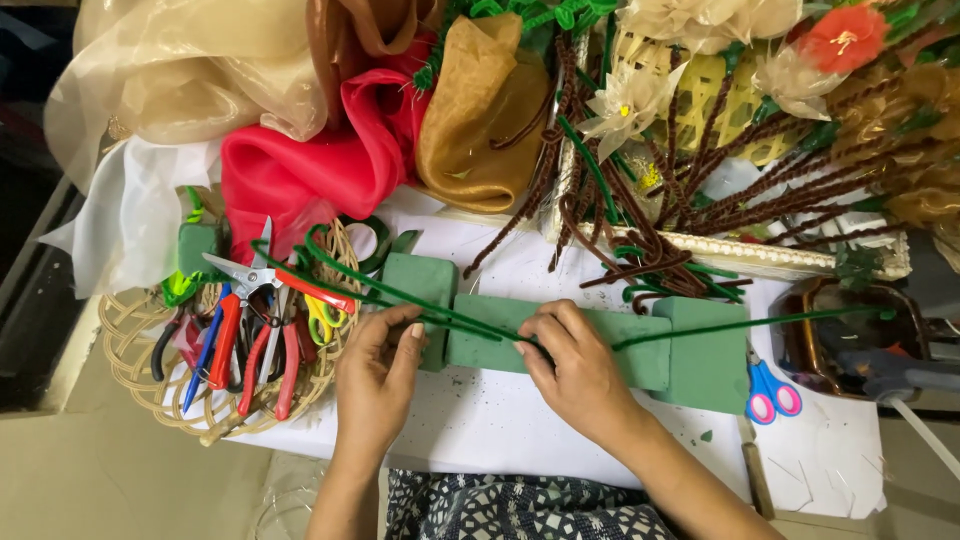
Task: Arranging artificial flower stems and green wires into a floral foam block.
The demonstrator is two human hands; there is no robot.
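**Hands working green stems over foam blocks**

A white sheet (500,420) is covering the table, and craft supplies are crowding its far edge. Sheer fabrics are lying heaped at the back: a beige cloth (180,70), a red cloth (320,160) and a mustard cloth (480,110). To the right of them, brown stems (700,190) and pale fabric flowers (625,105) are sprawling over a woven tray (800,258).

Three green foam blocks (560,345) are sitting in a row on the sheet, touching end to end. Long green stems (420,300) are lying across their tops, one running right past the last block, the others looping left toward a wicker basket (130,350).

The left hand (378,375) is pinching the stems between thumb and fingertips at the gap between the first and second block, fingers closed on them. The right hand (570,365) is resting on the middle block, its fingers curled down and pressing the stems against the foam; the thumb is hidden, so how tightly it is gripping cannot be told.

The basket is holding scissors, snips (250,275) and red-handled pliers (270,370). Small blue-and-pink scissors (768,390) are lying just right of the last block, and a glue gun (890,375) is resting beyond them.
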